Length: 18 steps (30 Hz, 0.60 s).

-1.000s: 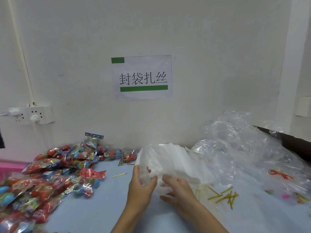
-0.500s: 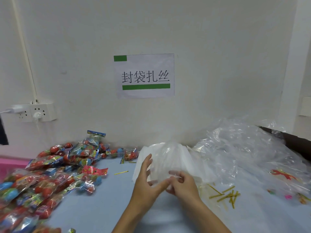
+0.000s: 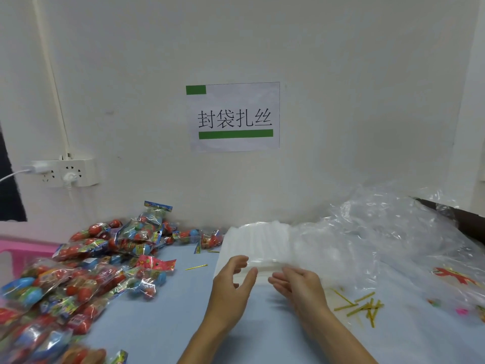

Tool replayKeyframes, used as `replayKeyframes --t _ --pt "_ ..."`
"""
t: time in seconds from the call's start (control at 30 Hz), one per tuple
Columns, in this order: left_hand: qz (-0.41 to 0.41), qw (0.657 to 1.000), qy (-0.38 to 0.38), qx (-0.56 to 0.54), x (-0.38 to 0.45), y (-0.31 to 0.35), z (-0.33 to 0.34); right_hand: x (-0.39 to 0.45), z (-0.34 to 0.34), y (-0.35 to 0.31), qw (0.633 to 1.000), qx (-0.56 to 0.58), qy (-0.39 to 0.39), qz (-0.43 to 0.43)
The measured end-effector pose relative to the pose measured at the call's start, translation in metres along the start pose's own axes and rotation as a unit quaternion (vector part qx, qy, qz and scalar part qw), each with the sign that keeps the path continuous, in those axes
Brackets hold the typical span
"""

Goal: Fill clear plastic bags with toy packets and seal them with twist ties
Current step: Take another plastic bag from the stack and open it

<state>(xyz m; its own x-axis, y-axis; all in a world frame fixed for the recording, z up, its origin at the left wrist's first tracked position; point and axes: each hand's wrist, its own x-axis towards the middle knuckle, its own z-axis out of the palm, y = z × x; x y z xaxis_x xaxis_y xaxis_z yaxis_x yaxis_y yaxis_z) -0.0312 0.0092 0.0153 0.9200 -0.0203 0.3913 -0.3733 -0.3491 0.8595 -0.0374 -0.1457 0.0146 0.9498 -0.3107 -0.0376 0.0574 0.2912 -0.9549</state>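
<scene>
1. The step in hand looks like separating one clear bag from the stack of flat bags (image 3: 258,244), which lies on the blue table (image 3: 168,321) at about 12 o'clock from the hands, just beyond the fingertips.
2. The left hand (image 3: 232,283) has loosely spread fingers and its thumb reaches the near edge of the stack; the right hand (image 3: 298,283) lies with its fingers extended toward the same edge. Neither hand plainly clasps anything, so both read as released, though whether a thin film is pinched between the fingertips I cannot tell.
3. To do this well, I would rub the top layer at the near edge until one sheet slides free, steady the stack with the other hand, and lift only that sheet so the rest stay squared.
4. The toy packets (image 3: 86,269) are heaped at 9 to 10 o'clock, well apart from the stack; the yellow twist ties (image 3: 363,307) lie scattered at 3 o'clock, near the right wrist, and one stray tie (image 3: 196,267) sits at 11 o'clock.
5. Hard to make out: the bag layers blur together, so the count and the mouth side are unclear. The crumpled clear plastic (image 3: 388,232) at 1 to 2 o'clock veils what lies under it. The packets at the lower-left edge are blurred and cut off.
</scene>
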Motion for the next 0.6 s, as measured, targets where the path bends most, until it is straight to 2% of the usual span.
replayKeyframes --t 0.17,0.43,0.6 --pt "-0.016 0.977 0.03 0.21 0.005 -0.006 -0.008 -0.011 0.011 0.009 0.989 -0.124 -0.037 -0.069" --pt "-0.131 0.924 0.069 0.352 0.029 -0.013 -0.048 -0.026 0.024 0.028 0.961 -0.222 -0.086 -0.141" --pt "-0.183 0.863 0.078 0.465 0.033 -0.027 -0.079 -0.028 0.028 0.038 0.954 -0.241 -0.093 -0.151"
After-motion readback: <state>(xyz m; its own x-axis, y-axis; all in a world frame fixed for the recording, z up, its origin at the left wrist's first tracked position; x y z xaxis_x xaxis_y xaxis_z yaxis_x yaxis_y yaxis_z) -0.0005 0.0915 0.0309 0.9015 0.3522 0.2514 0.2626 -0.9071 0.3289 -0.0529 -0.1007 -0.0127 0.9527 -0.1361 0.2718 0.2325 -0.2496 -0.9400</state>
